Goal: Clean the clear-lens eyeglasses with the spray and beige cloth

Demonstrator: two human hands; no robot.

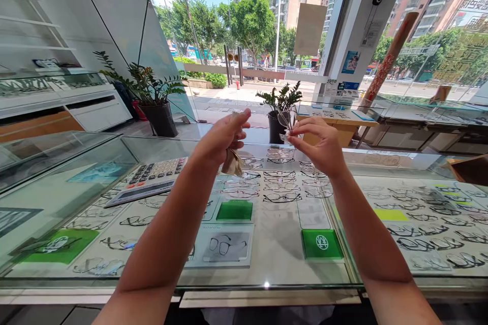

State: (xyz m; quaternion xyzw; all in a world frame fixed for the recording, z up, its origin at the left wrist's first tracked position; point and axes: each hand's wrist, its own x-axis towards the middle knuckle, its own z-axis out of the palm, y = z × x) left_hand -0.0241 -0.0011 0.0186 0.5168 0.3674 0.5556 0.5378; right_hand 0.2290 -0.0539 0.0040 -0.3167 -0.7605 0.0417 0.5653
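Note:
Above the glass display counter (282, 244), my right hand (320, 143) pinches a thin-framed pair of eyeglasses (284, 119) between thumb and fingers. The eyeglasses are tilted, one lens raised toward the window. To their left is my left hand (223, 137), its fingers curled and its thumb pointing up. A beige-brown cloth (232, 163) hangs below its palm, gripped by the fingers; part of it is hidden behind the hand. The two hands are apart. Under them, rows of eyeglasses (280, 181) lie inside the counter.
A large calculator (158, 175) rests on the glass at left. Green cards (322, 244) and a picture card of glasses (224, 246) lie in the case. Potted plants (158, 111) stand beyond the counter, before tall windows. A wooden table (335, 123) with more glasses stands behind.

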